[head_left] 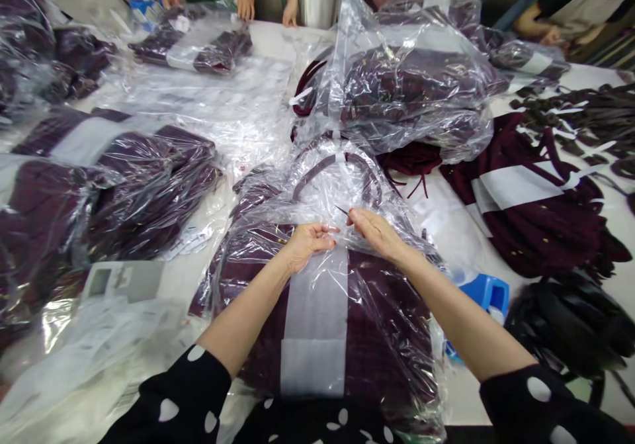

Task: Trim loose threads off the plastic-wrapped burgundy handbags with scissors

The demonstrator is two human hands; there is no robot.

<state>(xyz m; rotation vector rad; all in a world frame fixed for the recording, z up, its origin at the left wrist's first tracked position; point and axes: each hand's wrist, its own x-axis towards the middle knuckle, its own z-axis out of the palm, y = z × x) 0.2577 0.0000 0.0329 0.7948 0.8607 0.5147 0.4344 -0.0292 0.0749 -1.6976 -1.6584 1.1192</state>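
A maroon handbag [387, 298] with a white paper band lies in a clear plastic bag [322, 199] right before me. Its curved handle [317, 176] shows through the plastic at the far end. My left hand [310, 242] rests on the bag's upper part, thumb and fingers closed on a fold of the plastic. Just to the right, my right hand [374, 232] grips a thin, dark, pointed tool [342, 211]. The tool's tip points left over the plastic; what kind it is I cannot make out.
Wrapped maroon bags [149, 173] lie left, and more are heaped at the back [411, 87]. Unwrapped maroon bags [536, 199], dark straps [590, 113], a blue plastic item [489, 295] and a black bundle [575, 325] lie right. Co-workers' hands [245, 0] are across the table.
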